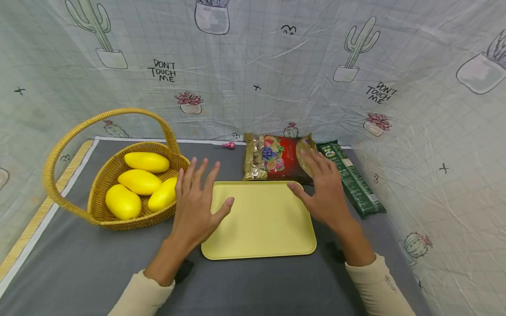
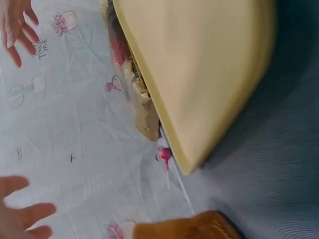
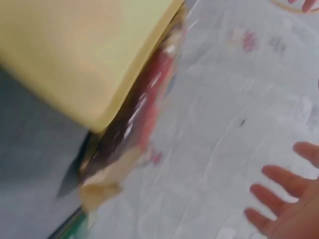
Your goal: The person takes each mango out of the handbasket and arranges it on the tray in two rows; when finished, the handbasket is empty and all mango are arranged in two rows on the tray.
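Note:
A pale yellow rectangular tray [image 1: 258, 224] lies on the dark grey cloth. My left hand [image 1: 194, 202] is over its left edge, fingers spread and holding nothing. On the other side, my right hand [image 1: 326, 191] is over the upper right corner, fingers extended and palm free. Left of my left hand stands a wicker basket [image 1: 130, 226] with a tall handle, holding several yellow mangoes [image 1: 147, 162]. Behind the tray rests a red and gold candy bag [image 1: 290, 153] with fruit pictures. My right hand covers part of it in the head view.
A long green packet [image 1: 352, 180] lies slanted at the right, beyond my right hand. Near the back edge is a small pink lollipop [image 1: 228, 145] on a white stick. A cactus-printed curtain [image 1: 253, 66] hangs behind and along the sides of the table.

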